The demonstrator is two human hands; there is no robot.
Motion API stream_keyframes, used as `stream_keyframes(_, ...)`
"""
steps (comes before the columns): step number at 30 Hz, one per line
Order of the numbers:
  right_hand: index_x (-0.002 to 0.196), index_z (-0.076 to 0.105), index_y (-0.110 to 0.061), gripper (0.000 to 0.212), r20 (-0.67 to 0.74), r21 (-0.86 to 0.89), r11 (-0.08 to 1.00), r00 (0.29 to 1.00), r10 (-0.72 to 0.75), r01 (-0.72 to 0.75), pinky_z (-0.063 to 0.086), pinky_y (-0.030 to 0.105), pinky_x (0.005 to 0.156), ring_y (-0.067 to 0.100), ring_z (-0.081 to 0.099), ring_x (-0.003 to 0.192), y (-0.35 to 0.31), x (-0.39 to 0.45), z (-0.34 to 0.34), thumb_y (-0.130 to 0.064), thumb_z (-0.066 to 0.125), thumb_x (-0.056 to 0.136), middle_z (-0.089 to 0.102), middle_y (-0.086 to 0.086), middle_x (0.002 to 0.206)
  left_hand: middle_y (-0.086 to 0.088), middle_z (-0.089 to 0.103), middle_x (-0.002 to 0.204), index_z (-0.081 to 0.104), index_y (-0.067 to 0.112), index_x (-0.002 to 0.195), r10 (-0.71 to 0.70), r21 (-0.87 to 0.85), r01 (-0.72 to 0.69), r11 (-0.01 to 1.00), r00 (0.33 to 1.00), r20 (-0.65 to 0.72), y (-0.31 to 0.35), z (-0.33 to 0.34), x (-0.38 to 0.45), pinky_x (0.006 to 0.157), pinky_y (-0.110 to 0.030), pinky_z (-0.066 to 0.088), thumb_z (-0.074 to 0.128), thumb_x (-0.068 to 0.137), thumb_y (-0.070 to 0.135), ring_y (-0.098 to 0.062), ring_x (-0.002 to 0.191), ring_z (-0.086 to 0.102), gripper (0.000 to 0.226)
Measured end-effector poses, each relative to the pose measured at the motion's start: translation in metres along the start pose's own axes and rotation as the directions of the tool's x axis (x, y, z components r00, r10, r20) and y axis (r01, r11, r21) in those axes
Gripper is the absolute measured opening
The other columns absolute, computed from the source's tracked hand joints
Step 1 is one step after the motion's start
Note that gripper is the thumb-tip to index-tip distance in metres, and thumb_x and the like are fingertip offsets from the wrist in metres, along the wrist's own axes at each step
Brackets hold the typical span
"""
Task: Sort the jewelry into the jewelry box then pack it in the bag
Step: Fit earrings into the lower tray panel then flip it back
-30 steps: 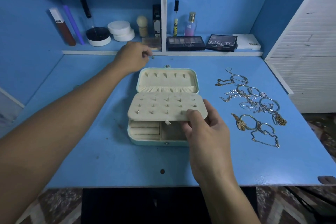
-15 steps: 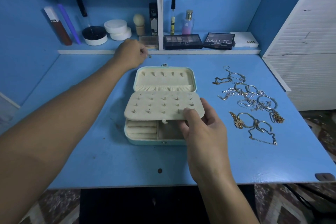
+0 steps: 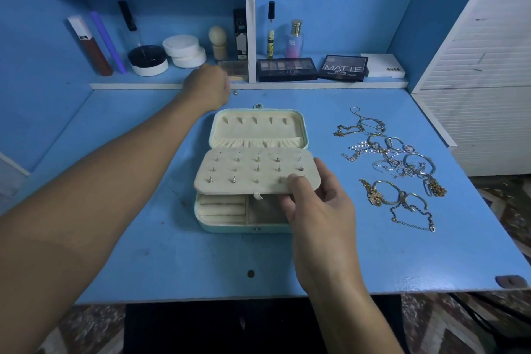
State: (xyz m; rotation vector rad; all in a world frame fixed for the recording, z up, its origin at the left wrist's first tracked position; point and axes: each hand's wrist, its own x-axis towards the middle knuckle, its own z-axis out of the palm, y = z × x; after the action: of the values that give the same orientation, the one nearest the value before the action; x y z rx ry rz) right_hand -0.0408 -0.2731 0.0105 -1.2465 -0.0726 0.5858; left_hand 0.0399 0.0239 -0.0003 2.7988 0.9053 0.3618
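1. My right hand [image 3: 319,204] has its fingers pinched on the cream velvet earring panel [image 3: 255,171] of the mint jewelry box [image 3: 253,225], mid-bench.
2. My left hand [image 3: 208,85] is curled; whether it holds anything, I cannot tell.
3. A small metal stud [image 3: 235,92] lies just right of that hand, nearest it.

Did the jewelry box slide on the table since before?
No. The jewelry box keeps the same place against the dark spot on the table.

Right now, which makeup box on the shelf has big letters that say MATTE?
The middle palette, black with MATTE in large white letters. The left palette shows rows of colours; the right one is white.
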Motion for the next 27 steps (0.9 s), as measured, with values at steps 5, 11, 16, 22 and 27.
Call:
stream_keyframes(5,0.103,0.070,-0.018,0.027,0.003,-0.006,1.000,1.000,-0.010,0.010,0.036,0.068,0.096,0.018,0.047,0.081,0.001,0.001,0.000,-0.003,0.051,0.092,0.059,0.003,0.084,-0.018,0.067,0.101,0.066,0.012,0.082,-0.033,-0.123,0.028,0.992,0.999,-0.038,0.001,0.000,-0.003,0.079,-0.038,0.054,0.057,0.086,0.012,-0.035,0.094,0.063,0.011)
stream_keyframes(11,0.105,0.066,-0.012,0.023,0.014,0.026,1.000,1.000,-0.007,0.007,0.033,0.074,0.092,0.019,0.044,0.085,0.003,0.001,-0.001,-0.002,0.050,0.091,0.053,0.006,0.085,-0.005,0.070,0.085,0.071,0.010,0.082,-0.109,-0.346,0.060,0.936,0.986,-0.125,0.006,-0.010,-0.013,0.069,-0.024,0.045,0.074,0.076,0.013,-0.016,0.080,0.060,0.008)
stream_keyframes(16,0.104,0.068,-0.016,0.025,0.007,0.002,1.000,1.000,-0.017,0.017,0.037,0.071,0.095,0.017,0.047,0.085,0.003,0.001,-0.001,-0.004,0.050,0.091,0.056,0.004,0.085,0.007,0.065,0.072,0.072,0.013,0.084,-0.046,-0.441,-0.018,0.897,0.990,-0.133,0.012,-0.022,-0.028,0.063,-0.015,0.047,0.072,0.075,0.011,0.001,0.063,0.057,0.009)
stream_keyframes(22,0.103,0.068,-0.016,0.025,-0.003,-0.010,1.000,1.000,-0.026,0.026,0.047,0.064,0.088,0.018,0.045,0.083,0.004,0.002,-0.002,-0.003,0.051,0.092,0.055,0.004,0.083,0.008,0.069,0.080,0.074,0.020,0.088,0.081,-0.497,-0.119,0.860,0.992,-0.098,0.022,-0.033,-0.045,0.071,-0.014,0.050,0.070,0.081,0.015,0.004,0.066,0.058,0.010)
stream_keyframes(27,0.105,0.069,-0.018,0.027,-0.010,-0.009,1.000,1.000,-0.029,0.029,0.046,0.063,0.092,0.018,0.045,0.083,0.004,0.002,-0.001,-0.003,0.051,0.092,0.055,0.004,0.085,0.004,0.072,0.089,0.073,0.021,0.092,0.240,-0.466,-0.258,0.846,0.966,-0.099,0.035,-0.038,-0.061,0.072,-0.011,0.049,0.069,0.090,0.021,0.002,0.072,0.058,0.004)
